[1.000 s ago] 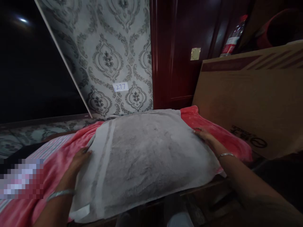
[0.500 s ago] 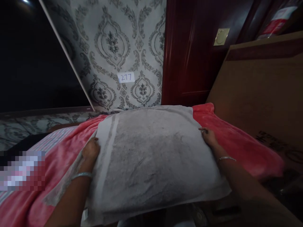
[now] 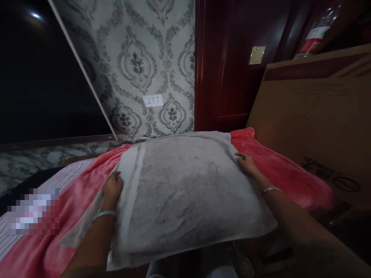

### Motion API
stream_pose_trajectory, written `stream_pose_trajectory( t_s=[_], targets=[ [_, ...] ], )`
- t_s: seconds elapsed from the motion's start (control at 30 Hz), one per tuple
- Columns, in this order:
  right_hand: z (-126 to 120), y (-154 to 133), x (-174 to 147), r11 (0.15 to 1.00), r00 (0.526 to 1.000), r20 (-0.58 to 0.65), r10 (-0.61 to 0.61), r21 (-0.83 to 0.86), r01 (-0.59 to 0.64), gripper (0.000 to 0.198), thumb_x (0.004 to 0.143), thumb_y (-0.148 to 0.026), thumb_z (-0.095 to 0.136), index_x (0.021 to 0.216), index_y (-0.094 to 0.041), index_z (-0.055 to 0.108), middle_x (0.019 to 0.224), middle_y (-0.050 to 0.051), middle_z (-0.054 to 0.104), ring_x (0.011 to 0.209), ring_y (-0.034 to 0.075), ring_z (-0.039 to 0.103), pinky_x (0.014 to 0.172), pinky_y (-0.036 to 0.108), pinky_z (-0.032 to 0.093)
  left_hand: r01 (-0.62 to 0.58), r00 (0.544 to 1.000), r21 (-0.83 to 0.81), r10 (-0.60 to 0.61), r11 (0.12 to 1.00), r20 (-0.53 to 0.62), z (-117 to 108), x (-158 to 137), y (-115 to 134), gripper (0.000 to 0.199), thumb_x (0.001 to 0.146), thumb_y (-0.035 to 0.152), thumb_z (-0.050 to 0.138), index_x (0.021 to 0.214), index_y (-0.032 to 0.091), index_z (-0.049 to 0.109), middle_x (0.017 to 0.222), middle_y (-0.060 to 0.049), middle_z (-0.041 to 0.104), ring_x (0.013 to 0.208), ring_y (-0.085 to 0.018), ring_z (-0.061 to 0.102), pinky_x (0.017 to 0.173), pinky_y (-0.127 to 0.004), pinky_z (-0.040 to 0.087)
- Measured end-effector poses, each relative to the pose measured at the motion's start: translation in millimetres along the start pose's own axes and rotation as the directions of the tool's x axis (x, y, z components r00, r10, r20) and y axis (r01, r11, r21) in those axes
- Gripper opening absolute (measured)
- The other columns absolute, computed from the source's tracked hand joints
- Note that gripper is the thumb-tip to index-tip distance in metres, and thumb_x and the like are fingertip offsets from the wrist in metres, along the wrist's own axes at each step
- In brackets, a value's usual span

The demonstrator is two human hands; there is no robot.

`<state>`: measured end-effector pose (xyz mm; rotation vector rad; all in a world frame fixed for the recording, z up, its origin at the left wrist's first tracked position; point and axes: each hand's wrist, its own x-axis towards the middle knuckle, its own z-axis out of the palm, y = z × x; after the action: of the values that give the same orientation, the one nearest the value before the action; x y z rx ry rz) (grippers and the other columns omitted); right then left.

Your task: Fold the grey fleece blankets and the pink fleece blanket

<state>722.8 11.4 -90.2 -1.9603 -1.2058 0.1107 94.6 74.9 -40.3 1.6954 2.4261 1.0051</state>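
Observation:
A grey towel [image 3: 179, 185] with white stripes along its left side lies spread over a pink blanket. Its surface is slightly wrinkled, and the near edge hangs above the floor. My left hand [image 3: 113, 186] is closed on the towel's left edge, with a loose flap of cloth beneath the wrist. At the right edge, farther from me, my right hand [image 3: 247, 164] pinches the towel between thumb and fingers. Each wrist wears a bracelet. The pink blanket [image 3: 284, 173] shows on both sides of the towel.
A large cardboard box [image 3: 313, 112] leans at the right, with a red-labelled bottle [image 3: 313, 40] behind it. A dark screen [image 3: 49, 85] stands at the left. Behind the towel are patterned wallpaper [image 3: 139, 65], a paper marked 277 [image 3: 153, 100] and a dark red door [image 3: 226, 69].
The view has shifted slightly, so the wall and box sit a little lower and the right side farther left. Both hands stay at the towel's edges, which lies almost the same.

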Motion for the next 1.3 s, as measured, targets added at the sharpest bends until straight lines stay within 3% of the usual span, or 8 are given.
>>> stream_pose_trajectory(
  t_s=[0.17, 0.33, 0.5, 0.6, 0.73, 0.9, 1.13, 1.3],
  targets=[
    [-10, -13, -20, 0.995, 0.998, 0.017, 0.058, -0.077, -0.057, 0.05, 0.081, -0.02, 0.054, 0.128, -0.012, 0.069, 0.12, 0.02, 0.071, 0.107, 0.032, 0.068, 0.094, 0.047, 0.054, -0.005, 0.999, -0.039, 0.007, 0.999, 0.039, -7, -9, -2, 0.04, 0.093, 0.016, 0.046, 0.126, 0.015, 0.067, 0.122, -0.016, 0.072, 0.113, -0.028, 0.067, 0.099, -0.04, 0.05],
    [-19, -20, -44, 0.97, 0.999, 0.011, -0.034, -0.242, 0.036, 0.05, 0.086, -0.017, 0.046, 0.131, -0.017, 0.069, 0.124, 0.016, 0.071, 0.113, 0.031, 0.067, 0.096, 0.044, 0.054, 0.006, 0.999, -0.07, -0.003, 0.998, 0.033, -3, -9, -7, 0.04, 0.093, 0.015, 0.047, 0.127, 0.015, 0.067, 0.122, -0.016, 0.072, 0.113, -0.029, 0.067, 0.099, -0.042, 0.051],
    [-32, -39, -64, 0.878, 0.996, 0.039, 0.075, -0.476, -0.047, 0.052, 0.087, -0.019, 0.051, 0.138, -0.014, 0.063, 0.136, 0.023, 0.062, 0.125, 0.04, 0.058, 0.094, 0.056, 0.053, -0.01, 0.999, -0.111, 0.013, 0.994, 0.032, 2, -9, -11, 0.04, 0.093, 0.014, 0.045, 0.127, 0.016, 0.067, 0.122, -0.015, 0.072, 0.115, -0.028, 0.067, 0.101, -0.04, 0.049],
    [-22, -72, -78, 0.848, 0.997, 0.049, -0.06, -0.525, 0.077, 0.057, 0.092, -0.031, 0.054, 0.147, -0.018, 0.053, 0.15, 0.022, 0.049, 0.135, 0.042, 0.048, 0.099, 0.062, 0.048, -0.005, 0.999, -0.131, 0.009, 0.991, 0.034, 3, -10, -12, 0.041, 0.093, 0.013, 0.044, 0.127, 0.016, 0.067, 0.123, -0.015, 0.072, 0.117, -0.028, 0.066, 0.102, -0.039, 0.048],
    [29, -140, -112, 0.784, 0.897, 0.276, -0.347, -0.439, 0.438, 0.058, 0.098, -0.035, 0.044, 0.154, -0.019, 0.044, 0.158, 0.016, 0.043, 0.145, 0.031, 0.038, 0.113, 0.05, 0.041, 0.018, 0.999, -0.141, -0.013, 0.99, 0.033, 3, -11, -12, 0.043, 0.094, 0.014, 0.042, 0.13, 0.017, 0.065, 0.125, -0.016, 0.07, 0.117, -0.029, 0.066, 0.101, -0.04, 0.048],
    [94, -213, -153, 0.777, 0.77, 0.514, -0.378, -0.276, 0.566, 0.062, 0.102, -0.043, 0.033, 0.161, -0.022, 0.03, 0.167, 0.012, 0.023, 0.154, 0.03, 0.02, 0.12, 0.055, 0.027, 0.033, 0.999, -0.142, -0.029, 0.989, 0.036, 1, -10, -10, 0.044, 0.095, 0.014, 0.039, 0.131, 0.016, 0.064, 0.125, -0.015, 0.071, 0.115, -0.029, 0.066, 0.099, -0.041, 0.049],
    [129, -221, -143, 0.735, 0.641, 0.645, -0.415, -0.178, 0.655, 0.064, 0.103, -0.051, 0.031, 0.161, -0.024, 0.031, 0.168, 0.01, 0.023, 0.155, 0.028, 0.018, 0.122, 0.055, 0.018, 0.058, 0.998, -0.102, -0.055, 0.993, 0.034, 3, -5, -9, 0.043, 0.093, 0.016, 0.041, 0.128, 0.016, 0.066, 0.117, -0.017, 0.073, 0.108, -0.032, 0.068, 0.095, -0.044, 0.051],
    [98, -157, -94, 0.772, 0.807, 0.532, -0.257, -0.389, 0.503, 0.059, 0.104, -0.048, 0.028, 0.158, -0.026, 0.036, 0.167, 0.008, 0.026, 0.154, 0.025, 0.023, 0.122, 0.051, 0.02, 0.057, 0.998, -0.03, -0.055, 0.998, 0.041, 7, 1, -11, 0.043, 0.093, 0.019, 0.043, 0.129, 0.017, 0.066, 0.114, -0.017, 0.073, 0.104, -0.034, 0.069, 0.091, -0.045, 0.053]
  ],
)
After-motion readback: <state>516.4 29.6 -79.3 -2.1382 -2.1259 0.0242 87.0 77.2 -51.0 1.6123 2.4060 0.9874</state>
